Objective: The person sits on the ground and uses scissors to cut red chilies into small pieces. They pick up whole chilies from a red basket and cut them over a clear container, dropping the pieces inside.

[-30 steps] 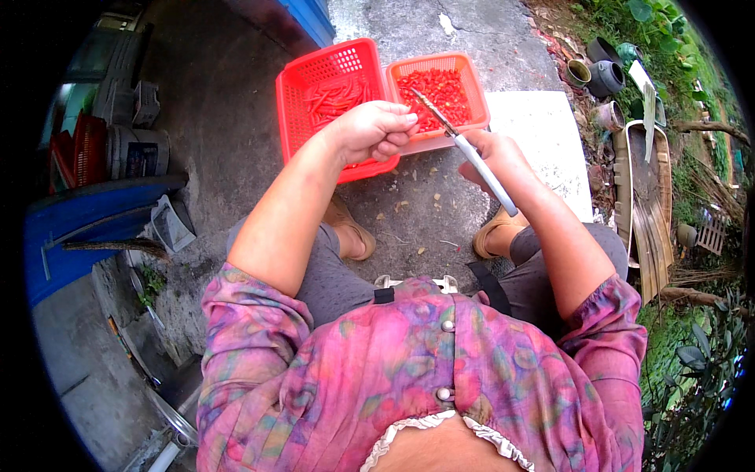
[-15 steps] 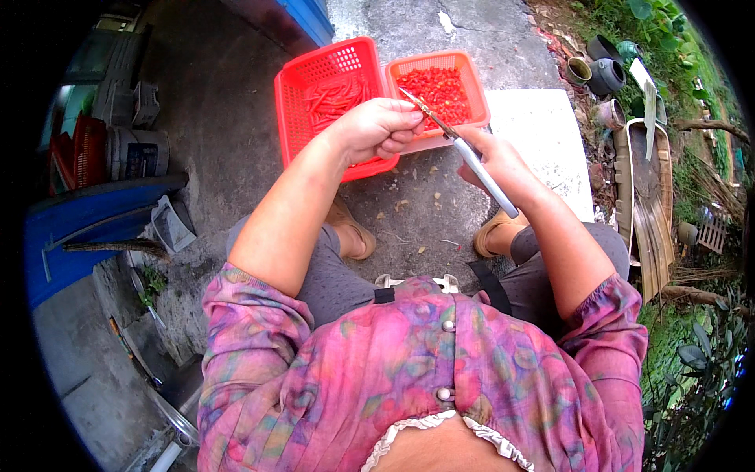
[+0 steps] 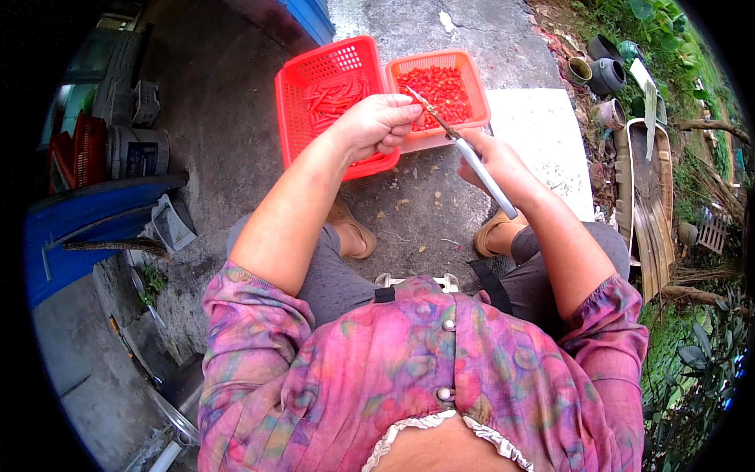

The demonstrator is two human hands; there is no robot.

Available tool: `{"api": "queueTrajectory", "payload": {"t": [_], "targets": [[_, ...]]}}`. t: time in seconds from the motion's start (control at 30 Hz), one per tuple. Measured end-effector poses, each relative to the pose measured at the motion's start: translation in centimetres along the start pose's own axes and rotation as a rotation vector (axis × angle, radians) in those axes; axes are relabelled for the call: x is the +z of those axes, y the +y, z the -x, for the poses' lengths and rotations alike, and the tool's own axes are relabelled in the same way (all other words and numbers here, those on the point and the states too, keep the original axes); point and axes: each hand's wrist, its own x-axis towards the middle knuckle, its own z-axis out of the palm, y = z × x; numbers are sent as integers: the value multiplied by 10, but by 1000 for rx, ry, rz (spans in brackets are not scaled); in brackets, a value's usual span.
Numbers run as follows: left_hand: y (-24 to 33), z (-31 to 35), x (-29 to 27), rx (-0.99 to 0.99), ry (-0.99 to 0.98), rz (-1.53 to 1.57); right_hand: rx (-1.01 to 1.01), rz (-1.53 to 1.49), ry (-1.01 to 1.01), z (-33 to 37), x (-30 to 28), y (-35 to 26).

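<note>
My right hand (image 3: 497,164) grips a pair of scissors (image 3: 489,184) with pale grey handles and brownish blades. The blades point up and left, their tips close to the fingers of my left hand (image 3: 381,127). That hand is closed in a pinch on a red chili pepper, of which only a little shows at the fingertips. Both hands are over the near edges of two baskets. Long whole chili peppers (image 3: 329,101) lie in the red basket (image 3: 289,126) on the left. Cut red pieces (image 3: 442,88) cover the bottom of the smaller orange basket (image 3: 476,98) on the right.
A white board (image 3: 543,141) lies right of the orange basket. My feet rest on the concrete ground (image 3: 409,228) on either side. Pots (image 3: 605,76) and plants line the right. A blue panel (image 3: 102,228) and a white bucket (image 3: 140,152) are at the left.
My left hand has shifted very slightly, and the scissor blades look a little more closed. The baskets stay where they were.
</note>
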Motion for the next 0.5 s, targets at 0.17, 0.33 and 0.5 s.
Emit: {"api": "queueTrajectory", "payload": {"t": [0.17, 0.33, 0.5], "targets": [[-2, -1, -1, -11, -60, -21, -32, 30, 20, 2, -1, -5], [-1, -2, -3, -45, -27, 15, 86, 155, -40, 2, -10, -18], [2, 0, 0, -37, 14, 46, 155, 81, -2, 3, -8, -20]]}}
